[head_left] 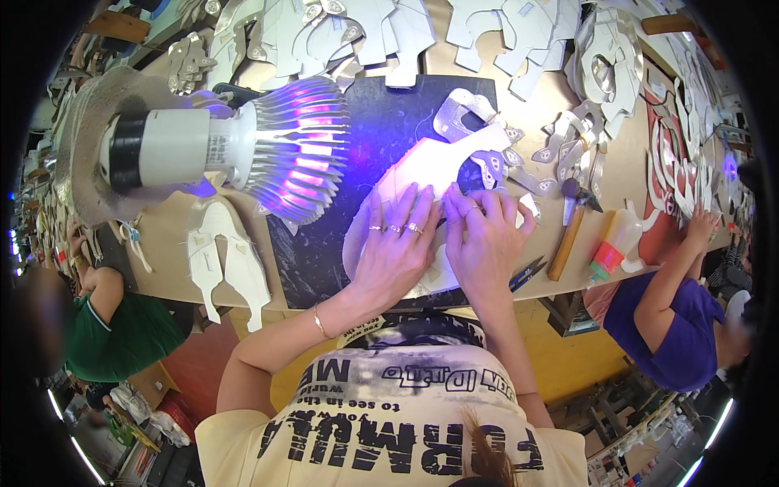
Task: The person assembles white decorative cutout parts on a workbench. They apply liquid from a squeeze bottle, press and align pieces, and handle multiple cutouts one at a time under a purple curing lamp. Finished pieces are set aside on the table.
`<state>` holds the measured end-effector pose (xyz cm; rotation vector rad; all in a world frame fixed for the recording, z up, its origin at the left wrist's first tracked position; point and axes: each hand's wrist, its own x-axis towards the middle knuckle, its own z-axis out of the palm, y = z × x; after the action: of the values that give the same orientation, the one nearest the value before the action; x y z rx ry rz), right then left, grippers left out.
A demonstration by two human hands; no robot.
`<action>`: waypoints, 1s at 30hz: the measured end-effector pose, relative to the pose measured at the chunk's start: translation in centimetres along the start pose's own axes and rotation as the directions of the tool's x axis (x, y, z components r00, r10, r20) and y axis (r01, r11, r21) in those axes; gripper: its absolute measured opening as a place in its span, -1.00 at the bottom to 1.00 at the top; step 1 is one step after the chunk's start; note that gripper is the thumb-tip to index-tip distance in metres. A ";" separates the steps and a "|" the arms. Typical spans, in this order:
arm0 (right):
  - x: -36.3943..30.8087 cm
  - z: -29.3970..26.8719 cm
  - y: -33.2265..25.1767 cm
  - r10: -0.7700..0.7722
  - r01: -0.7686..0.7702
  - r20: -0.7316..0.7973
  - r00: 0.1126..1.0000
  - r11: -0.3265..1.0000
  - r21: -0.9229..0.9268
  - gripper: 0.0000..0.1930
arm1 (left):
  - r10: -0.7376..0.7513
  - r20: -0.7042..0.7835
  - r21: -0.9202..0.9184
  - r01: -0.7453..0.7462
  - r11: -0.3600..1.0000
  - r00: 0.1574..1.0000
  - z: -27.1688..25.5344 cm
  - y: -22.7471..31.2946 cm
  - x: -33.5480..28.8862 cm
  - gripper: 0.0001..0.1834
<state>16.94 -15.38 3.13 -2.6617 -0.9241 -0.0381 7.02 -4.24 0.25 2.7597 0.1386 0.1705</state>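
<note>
A white cut piece (422, 166), shaped like a shoe upper with a narrow strip reaching to the far right, lies brightly lit on a dark mat (381, 97). My left hand (398, 239) rests on it, fingers stretched out and slightly apart, rings showing. Close beside it, my right hand (487, 239) has bent fingers pressed together on the piece's right part; its thumb is mostly hidden. A thin dark gap or object shows between the hands, too unclear to name. Grey-and-white cut pieces (466, 114) lie just beyond the strip.
A large finned lamp (296, 150) hangs over the left. A hammer (568, 235), dark snips (527, 274) and a red-tipped bottle (618, 243) lie right. White pieces (227, 256) sit left, with stacks (519, 36) along the back. Co-workers sit at left (122, 333) and right (669, 325).
</note>
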 end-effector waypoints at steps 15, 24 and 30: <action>-0.8 0.1 2.1 -0.056 0.055 0.016 0.998 0.997 0.052 -0.58 | -0.024 -0.028 -0.036 0.023 0.999 0.999 -0.3 0.3 0.1 -0.42; -0.3 1.8 0.7 -0.214 0.203 -0.038 0.976 0.961 -0.189 -0.63 | 0.018 -0.029 -0.010 -0.018 1.000 0.999 -0.3 0.2 -0.1 -0.43; 1.1 -0.5 3.7 -0.160 0.172 -0.064 0.985 0.935 0.309 -0.56 | -0.039 -0.071 -0.201 0.024 0.979 0.997 -0.3 -0.4 -0.1 -0.48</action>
<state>20.15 -17.59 2.65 -2.2796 -1.0452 0.0181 6.81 -3.73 0.36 2.5504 0.1746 0.2641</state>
